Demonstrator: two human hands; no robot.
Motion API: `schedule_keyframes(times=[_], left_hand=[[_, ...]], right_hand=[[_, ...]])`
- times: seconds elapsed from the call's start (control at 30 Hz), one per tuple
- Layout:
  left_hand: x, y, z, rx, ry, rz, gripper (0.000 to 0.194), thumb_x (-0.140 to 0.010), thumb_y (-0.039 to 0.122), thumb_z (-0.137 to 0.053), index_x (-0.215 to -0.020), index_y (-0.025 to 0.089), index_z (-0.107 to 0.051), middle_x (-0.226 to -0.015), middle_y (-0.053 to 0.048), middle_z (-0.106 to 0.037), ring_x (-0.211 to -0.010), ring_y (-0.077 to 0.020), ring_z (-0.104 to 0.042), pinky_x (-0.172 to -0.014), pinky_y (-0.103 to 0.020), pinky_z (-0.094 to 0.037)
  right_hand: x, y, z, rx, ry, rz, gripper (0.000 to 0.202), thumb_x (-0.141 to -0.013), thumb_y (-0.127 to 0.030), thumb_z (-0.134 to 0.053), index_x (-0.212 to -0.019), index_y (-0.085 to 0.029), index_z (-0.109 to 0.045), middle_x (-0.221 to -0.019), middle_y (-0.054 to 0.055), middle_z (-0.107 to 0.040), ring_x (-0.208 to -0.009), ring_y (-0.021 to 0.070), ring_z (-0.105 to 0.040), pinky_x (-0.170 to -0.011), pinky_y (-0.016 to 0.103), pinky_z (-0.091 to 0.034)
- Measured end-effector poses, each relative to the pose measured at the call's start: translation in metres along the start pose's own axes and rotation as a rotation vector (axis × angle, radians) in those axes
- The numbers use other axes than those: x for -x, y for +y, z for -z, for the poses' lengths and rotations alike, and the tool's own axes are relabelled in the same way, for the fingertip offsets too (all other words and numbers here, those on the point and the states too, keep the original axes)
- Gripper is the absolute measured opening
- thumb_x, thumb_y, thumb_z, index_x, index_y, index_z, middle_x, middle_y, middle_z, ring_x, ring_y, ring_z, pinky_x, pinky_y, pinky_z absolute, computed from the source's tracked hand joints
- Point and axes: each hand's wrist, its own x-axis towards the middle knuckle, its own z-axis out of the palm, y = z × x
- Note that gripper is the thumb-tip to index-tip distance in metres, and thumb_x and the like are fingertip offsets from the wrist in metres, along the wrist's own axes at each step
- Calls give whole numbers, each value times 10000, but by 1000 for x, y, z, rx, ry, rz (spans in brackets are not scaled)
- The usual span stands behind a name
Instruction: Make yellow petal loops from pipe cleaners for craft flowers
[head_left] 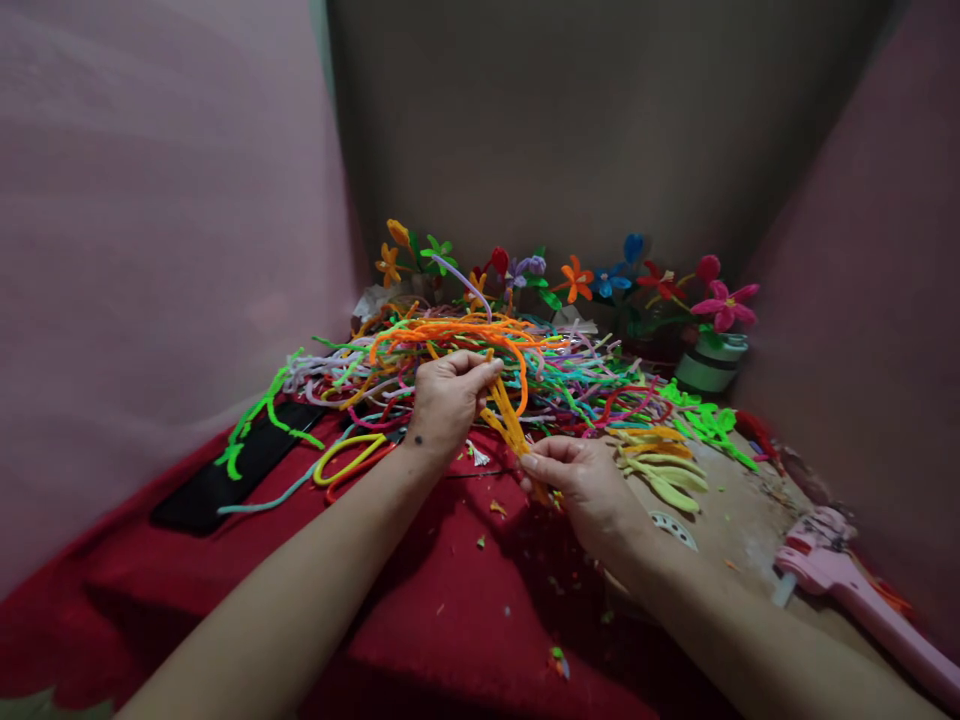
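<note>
Between my hands stretches a small bundle of orange-yellow pipe cleaners (508,418), slanting down to the right. My left hand (450,397) pinches its upper end, thumb against fingers. Its lower end is gripped by my right hand (581,485), whose thumb presses on the strands; the far fingers are partly hidden. Right behind my left hand lies a heap of many-coloured pipe cleaners (570,375), with bright orange ones (457,330) on top. Scissors with yellow and red handles (349,460) lie left of my left wrist, their blades mostly hidden.
Pipe-cleaner flowers (577,279) stand along the back, near a green container (711,362). A pink glue gun (840,570) lies at right. Yellow petal pieces (664,470) and green pieces (709,420) lie on a board. A black phone-like slab (217,485) rests left on the red cloth (442,640).
</note>
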Motion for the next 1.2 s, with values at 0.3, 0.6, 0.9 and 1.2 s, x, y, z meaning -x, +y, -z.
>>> schedule_keyframes(times=[0.3,0.6,0.9,1.2], left_hand=[[-10,-3,20,171,-72,81,197,-643,282,-689,-703,138,-568,-569,51,-509,-357,-12,-347,-340,-152,-242],[24,-5,-4,-221,-474,177,166,-655,271,-652,-681,109,-675,-524,1,-545,-434,-65,-402,-414,-197,-280],[33,-13,-16,-172,-277,144,176,-648,243,-653,-542,140,-557,-474,46,-459,-414,-49,-355,-403,-189,-251],[21,-16,-2,73,-519,419,230,-702,327,-643,-628,123,-568,-413,53,-448,-351,-48,-386,-378,-182,-269]], right_hand=[[-6,-4,8,-129,45,91,167,-649,-292,-690,-616,-144,-619,-550,3,-583,-466,82,-422,-468,233,-295],[-8,0,11,-90,27,107,202,-678,-299,-674,-581,-147,-584,-485,-32,-504,-438,68,-374,-464,235,-265],[-7,0,10,5,95,137,204,-683,-293,-658,-568,-146,-575,-478,-32,-494,-443,66,-370,-469,235,-269],[-6,0,10,-78,67,110,179,-673,-293,-674,-614,-138,-608,-551,-3,-560,-457,75,-408,-457,231,-297]])
